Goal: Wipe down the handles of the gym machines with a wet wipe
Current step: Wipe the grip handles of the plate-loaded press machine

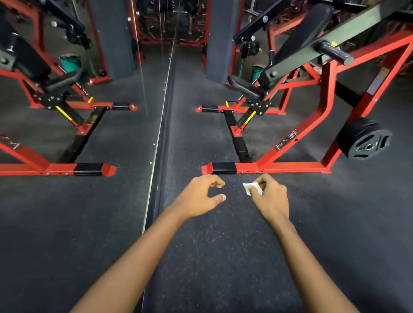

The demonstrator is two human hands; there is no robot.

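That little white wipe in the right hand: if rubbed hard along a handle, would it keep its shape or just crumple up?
Probably crumple. The wet wipe already looks bunched and folded where the right hand pinches it, suggesting thin, floppy material. It looks very light, held by fingertips alone. The left hand holds nothing, so could steady it.

Open rubber floor ahead of both hands; red machine frame blocks front-right at floor level, its weight plate and grey lever arm fill the right side, mirror wall closes the left.
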